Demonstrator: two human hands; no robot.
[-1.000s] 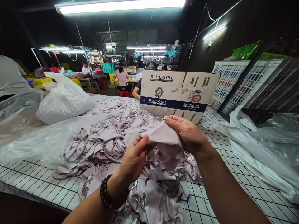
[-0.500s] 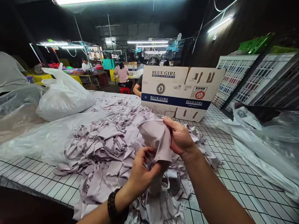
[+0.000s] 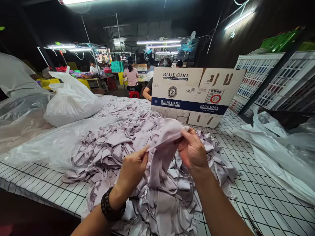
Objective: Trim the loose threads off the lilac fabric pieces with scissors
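A pale mauve fabric piece (image 3: 164, 137) is stretched between my two hands, above the heap. My left hand (image 3: 134, 167), with a dark beaded bracelet on its wrist, pinches the left end of its edge between thumb and fingers. My right hand (image 3: 193, 147) grips the other end, its fingers closed round the cloth. Part of the piece hangs down between the hands. Under and around them lies a large heap of similar mauve fabric pieces (image 3: 108, 147), crumpled and overlapping.
A cardboard box (image 3: 187, 95) stands behind the heap. Clear plastic and a tied white bag (image 3: 71, 101) lie at left; more plastic sheeting (image 3: 278, 157) at right. Scissors (image 3: 251, 221) rest on the checked tablecloth (image 3: 226, 144) at lower right. Other people sit at benches beyond.
My left hand has moved left and now pinches the fabric's edge. The cloth has gone from bunched and upright to pulled taut between both hands. The scissors have come into view.
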